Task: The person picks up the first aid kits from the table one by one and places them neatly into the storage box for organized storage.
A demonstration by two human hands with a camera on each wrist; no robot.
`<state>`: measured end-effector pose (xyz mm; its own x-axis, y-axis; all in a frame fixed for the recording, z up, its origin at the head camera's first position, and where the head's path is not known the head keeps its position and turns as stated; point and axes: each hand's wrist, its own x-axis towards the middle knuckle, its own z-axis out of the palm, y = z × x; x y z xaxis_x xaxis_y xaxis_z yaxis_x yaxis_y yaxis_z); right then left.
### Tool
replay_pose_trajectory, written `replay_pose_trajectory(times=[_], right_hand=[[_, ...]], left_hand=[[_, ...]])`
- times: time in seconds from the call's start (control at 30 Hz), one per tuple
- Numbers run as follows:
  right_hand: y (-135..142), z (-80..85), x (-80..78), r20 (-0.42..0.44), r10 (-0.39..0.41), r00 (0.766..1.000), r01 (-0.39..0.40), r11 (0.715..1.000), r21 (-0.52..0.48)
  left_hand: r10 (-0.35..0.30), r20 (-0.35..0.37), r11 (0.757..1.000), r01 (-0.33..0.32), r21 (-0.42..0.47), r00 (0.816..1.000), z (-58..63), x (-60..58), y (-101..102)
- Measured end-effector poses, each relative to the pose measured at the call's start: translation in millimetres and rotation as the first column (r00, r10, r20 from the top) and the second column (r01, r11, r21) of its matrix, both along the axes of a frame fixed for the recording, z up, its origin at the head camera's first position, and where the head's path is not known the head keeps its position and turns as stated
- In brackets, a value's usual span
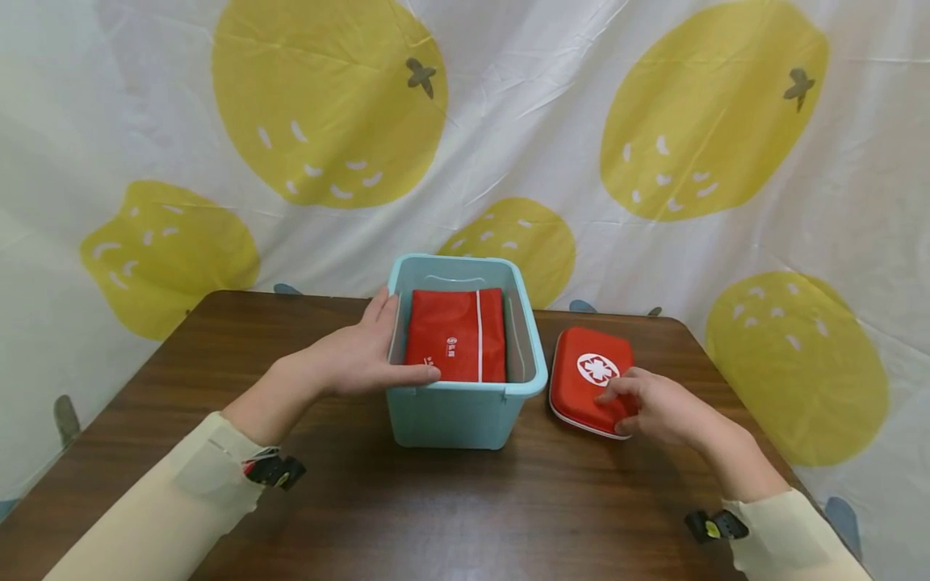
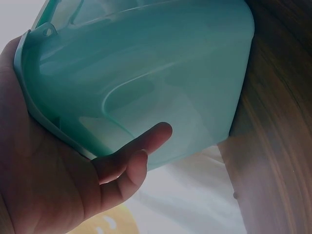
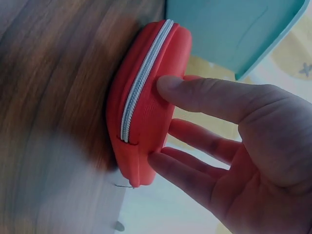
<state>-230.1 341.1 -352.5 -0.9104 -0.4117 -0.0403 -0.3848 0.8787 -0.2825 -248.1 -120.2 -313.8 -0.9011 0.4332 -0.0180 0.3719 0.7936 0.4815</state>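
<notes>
A light-blue plastic bin (image 1: 450,415) stands on the table with a folded red fabric pouch (image 1: 443,323) inside, bearing white print and a pale stripe. My left hand (image 1: 363,351) rests at the bin's near-left corner, thumb along the front rim and the other fingers beside the outer left wall, which the left wrist view shows. Right of the bin lies a red zippered first-aid case (image 1: 577,355) with a white round emblem. My right hand (image 1: 661,403) touches its near-right part; the right wrist view shows the thumb on its side and loosely spread fingers at the lid.
A dark wood-grain table (image 1: 349,500) carries the bin and the case. Behind it hangs a white cloth (image 1: 508,121) printed with yellow fruit. Something green (image 1: 506,311) shows beside the pouch inside the bin.
</notes>
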Motion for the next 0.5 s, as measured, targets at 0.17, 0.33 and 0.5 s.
replay_pose_trajectory(times=[0.17,0.33,0.5], right_hand=[[-4,0.0,2.4,-0.011,0.019,1.000,-0.020,1.000,-0.003],[2,3.7,-0.6,0.041,0.035,0.999,-0.034,0.998,-0.043],[18,15.7,-16.5,0.091,-0.003,0.996,0.014,0.993,-0.119]], left_hand=[[0.000,-0.003,1.000,0.000,0.003,1.000,0.5,-0.4,0],[0.000,-0.002,1.000,0.000,-0.004,1.000,0.2,-0.8,-1],[0.003,0.013,1.000,-0.002,-0.009,1.000,0.1,-0.8,-1]])
